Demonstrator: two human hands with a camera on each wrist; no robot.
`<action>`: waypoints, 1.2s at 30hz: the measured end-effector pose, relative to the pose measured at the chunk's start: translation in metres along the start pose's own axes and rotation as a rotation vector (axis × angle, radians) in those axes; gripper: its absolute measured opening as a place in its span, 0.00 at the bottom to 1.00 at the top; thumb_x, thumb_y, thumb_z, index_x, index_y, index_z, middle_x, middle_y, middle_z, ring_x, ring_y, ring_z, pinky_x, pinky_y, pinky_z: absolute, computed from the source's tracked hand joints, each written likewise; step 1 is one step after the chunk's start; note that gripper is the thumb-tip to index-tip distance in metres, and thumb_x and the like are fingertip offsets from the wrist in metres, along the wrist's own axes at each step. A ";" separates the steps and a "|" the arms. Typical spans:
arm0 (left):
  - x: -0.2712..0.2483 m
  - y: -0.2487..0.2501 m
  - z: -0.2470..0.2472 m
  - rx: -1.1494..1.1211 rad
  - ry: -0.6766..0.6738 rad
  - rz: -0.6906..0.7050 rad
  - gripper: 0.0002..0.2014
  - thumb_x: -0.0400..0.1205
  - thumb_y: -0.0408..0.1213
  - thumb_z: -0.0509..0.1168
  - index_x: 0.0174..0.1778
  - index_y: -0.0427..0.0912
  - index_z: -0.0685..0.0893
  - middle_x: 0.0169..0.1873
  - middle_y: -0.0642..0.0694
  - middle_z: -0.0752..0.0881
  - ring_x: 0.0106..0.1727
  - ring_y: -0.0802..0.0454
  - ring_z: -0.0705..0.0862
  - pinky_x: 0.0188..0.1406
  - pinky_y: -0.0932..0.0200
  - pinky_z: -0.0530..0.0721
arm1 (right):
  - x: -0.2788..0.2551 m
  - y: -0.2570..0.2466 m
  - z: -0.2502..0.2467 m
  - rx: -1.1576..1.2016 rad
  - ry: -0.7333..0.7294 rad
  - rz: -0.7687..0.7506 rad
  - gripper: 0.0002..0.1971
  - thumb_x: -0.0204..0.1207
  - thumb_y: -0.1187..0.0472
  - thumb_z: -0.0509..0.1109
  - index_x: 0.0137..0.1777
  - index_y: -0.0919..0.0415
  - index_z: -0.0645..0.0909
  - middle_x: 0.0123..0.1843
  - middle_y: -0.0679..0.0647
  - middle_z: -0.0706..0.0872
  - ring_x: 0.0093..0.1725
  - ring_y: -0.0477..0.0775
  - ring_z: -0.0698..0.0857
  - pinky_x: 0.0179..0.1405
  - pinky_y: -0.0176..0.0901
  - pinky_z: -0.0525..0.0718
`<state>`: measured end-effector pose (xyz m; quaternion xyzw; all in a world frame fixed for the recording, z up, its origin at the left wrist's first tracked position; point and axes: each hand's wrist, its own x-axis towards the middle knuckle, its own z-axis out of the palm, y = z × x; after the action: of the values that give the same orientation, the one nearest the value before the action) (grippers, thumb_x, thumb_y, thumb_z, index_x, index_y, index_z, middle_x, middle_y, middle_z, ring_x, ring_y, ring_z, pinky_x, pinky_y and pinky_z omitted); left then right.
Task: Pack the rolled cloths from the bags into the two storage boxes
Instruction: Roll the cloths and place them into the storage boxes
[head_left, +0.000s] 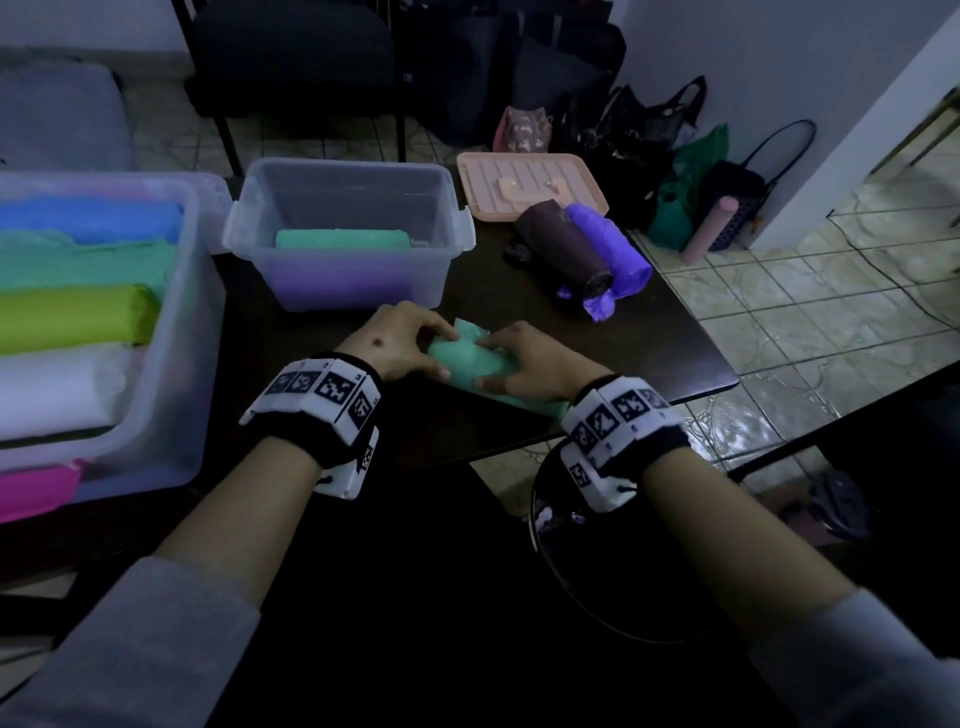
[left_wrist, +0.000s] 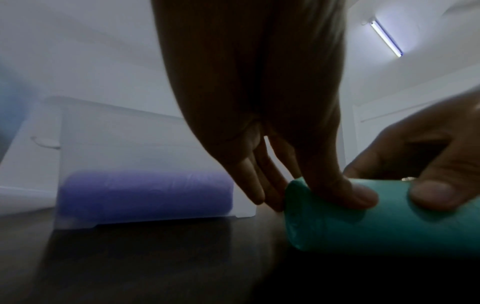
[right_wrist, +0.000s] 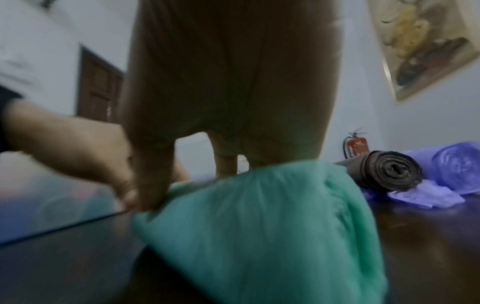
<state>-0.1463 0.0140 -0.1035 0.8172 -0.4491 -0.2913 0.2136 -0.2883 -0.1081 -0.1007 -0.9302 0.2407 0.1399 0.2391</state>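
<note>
- Both our hands on the teal cloth roll (head_left: 470, 359), which lies on the dark table (head_left: 649, 332): left hand (head_left: 397, 340) pinches its left end, right hand (head_left: 530, 364) grips the right.
- Small storage box (head_left: 345, 231) just beyond our fingertips.
- Risk, we judge: the loose tail under our right wrist unrolls on lifting and snags the box rim.

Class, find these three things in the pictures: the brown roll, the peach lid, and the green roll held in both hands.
brown roll (head_left: 569, 241), head view, middle of its side.
peach lid (head_left: 483, 179), head view, bare ribbed top near its left edge.
green roll (left_wrist: 337, 228), left wrist view, its side below the thumbs.
</note>
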 end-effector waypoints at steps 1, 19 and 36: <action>0.000 0.000 -0.001 0.004 -0.003 -0.005 0.29 0.68 0.36 0.78 0.66 0.50 0.81 0.69 0.47 0.79 0.69 0.49 0.76 0.69 0.56 0.71 | 0.004 0.000 -0.005 -0.001 -0.028 0.005 0.33 0.74 0.48 0.73 0.77 0.57 0.69 0.76 0.60 0.66 0.76 0.59 0.67 0.74 0.42 0.63; -0.006 -0.004 0.001 -0.070 0.038 0.048 0.27 0.72 0.33 0.75 0.68 0.46 0.81 0.66 0.50 0.82 0.68 0.55 0.77 0.61 0.71 0.66 | 0.004 -0.026 0.011 -0.130 0.001 0.019 0.40 0.65 0.46 0.79 0.73 0.62 0.68 0.66 0.60 0.71 0.64 0.60 0.76 0.64 0.47 0.76; -0.007 -0.032 -0.061 -1.557 0.610 -0.417 0.22 0.87 0.37 0.57 0.76 0.36 0.65 0.71 0.35 0.71 0.67 0.34 0.76 0.52 0.35 0.81 | -0.009 -0.063 -0.023 -0.087 0.098 -0.124 0.32 0.72 0.48 0.74 0.72 0.62 0.71 0.65 0.59 0.76 0.63 0.57 0.77 0.55 0.36 0.69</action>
<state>-0.0889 0.0418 -0.0759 0.5463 0.1147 -0.3174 0.7666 -0.2602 -0.0675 -0.0537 -0.9586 0.1878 0.0895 0.1945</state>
